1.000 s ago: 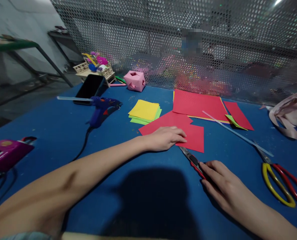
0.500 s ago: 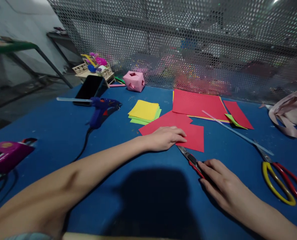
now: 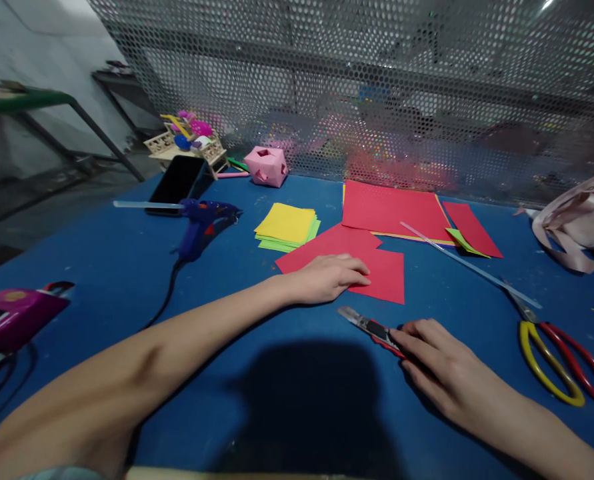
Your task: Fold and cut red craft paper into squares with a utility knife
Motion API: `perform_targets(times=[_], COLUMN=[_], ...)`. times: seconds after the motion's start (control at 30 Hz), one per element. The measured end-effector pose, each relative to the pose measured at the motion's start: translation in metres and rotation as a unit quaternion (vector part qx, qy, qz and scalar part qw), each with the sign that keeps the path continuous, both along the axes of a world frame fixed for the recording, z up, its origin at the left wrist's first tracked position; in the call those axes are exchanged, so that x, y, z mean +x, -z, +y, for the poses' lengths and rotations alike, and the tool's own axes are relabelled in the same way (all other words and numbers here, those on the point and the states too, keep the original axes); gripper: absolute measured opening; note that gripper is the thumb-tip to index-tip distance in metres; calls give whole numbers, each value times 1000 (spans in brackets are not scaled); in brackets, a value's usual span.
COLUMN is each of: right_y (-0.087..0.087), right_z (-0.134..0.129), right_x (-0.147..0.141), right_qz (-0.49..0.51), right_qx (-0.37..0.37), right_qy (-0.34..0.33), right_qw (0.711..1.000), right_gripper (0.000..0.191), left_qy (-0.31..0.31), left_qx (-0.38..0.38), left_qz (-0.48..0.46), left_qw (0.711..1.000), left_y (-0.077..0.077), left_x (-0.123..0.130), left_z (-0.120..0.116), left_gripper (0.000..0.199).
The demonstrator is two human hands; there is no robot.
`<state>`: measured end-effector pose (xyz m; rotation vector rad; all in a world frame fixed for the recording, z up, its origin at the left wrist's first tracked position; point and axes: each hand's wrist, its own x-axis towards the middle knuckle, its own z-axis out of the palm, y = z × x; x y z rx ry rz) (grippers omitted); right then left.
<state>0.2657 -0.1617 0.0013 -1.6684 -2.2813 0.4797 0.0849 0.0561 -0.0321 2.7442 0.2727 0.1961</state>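
My left hand (image 3: 333,277) lies flat over red paper, its fingers stretched onto a cut red piece (image 3: 384,275). Another red sheet (image 3: 334,241) extends behind that hand, toward the yellow and green paper squares. In my right hand (image 3: 434,360) is a red and black utility knife (image 3: 374,329), gripped near its rear end. Its metal blade points left and lies just in front of the red piece, apart from it. The palm side of both hands is hidden.
A blue glue gun (image 3: 193,227) and phone (image 3: 177,179) sit left; yellow squares (image 3: 287,223) lie mid-table. Red sheets (image 3: 391,208), a clear glue stick (image 3: 469,265) and scissors (image 3: 551,360) are right. A pink paper shape (image 3: 267,167) stands before the perforated metal screen (image 3: 317,87).
The utility knife's tip has moved left and toward me, away from the red paper's edge, and the knife lies at a flatter angle. My left hand stays on the paper.
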Motion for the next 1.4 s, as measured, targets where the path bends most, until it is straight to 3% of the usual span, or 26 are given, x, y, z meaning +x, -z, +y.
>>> perform_targets(times=[0.13, 0.23, 0.43, 0.63, 0.73, 0.8, 0.9, 1.0, 1.1, 1.2, 1.3, 1.4], right_y=[-13, -15, 5, 27, 24, 17, 2, -13, -26, -33, -32, -26], right_z=[13, 41, 114, 148, 147, 143, 135, 128, 123, 121, 122, 126], right_x=[17, 37, 71, 70, 64, 60, 55, 52, 49, 46, 40, 36], right_qz=[0, 5, 51, 100, 136, 162, 195, 219, 261, 332, 398, 470], right_qx=[19, 44, 57, 22, 14, 15, 21, 24, 26, 37, 43, 41], right_qy=[13, 61, 224, 234, 216, 194, 164, 145, 136, 158, 190, 209], right_qw=[1000, 997, 972, 967, 967, 967, 967, 965, 955, 929, 897, 857], right_gripper=[30, 28, 24, 7, 8, 9, 13, 17, 18, 20, 24, 30], left_qy=[-3, -1, -11, -13, -28, -65, -145, -194, -197, -195, -230, -269], left_qx=[3, 2, 10, 4, -23, -62, -148, -254, -363, -452, -500, -514], left_qz=[-6, -11, -36, -47, -61, -91, -152, -210, -254, -267, -247, -226], left_qw=[1000, 1000, 999, 999, 997, 992, 966, 924, 874, 829, 798, 783], left_y=[2, 4, 8, 9, 11, 16, 25, 31, 28, 17, 2, -12], left_x=[0, 0, 0, -1, -2, -3, -2, 2, 7, 9, 8, 5], left_z=[-2, -3, -6, -7, -8, -8, -7, -4, -2, -6, -13, -9], left_gripper=[36, 33, 29, 28, 31, 48, 87, 95, 83, 52, 17, 13])
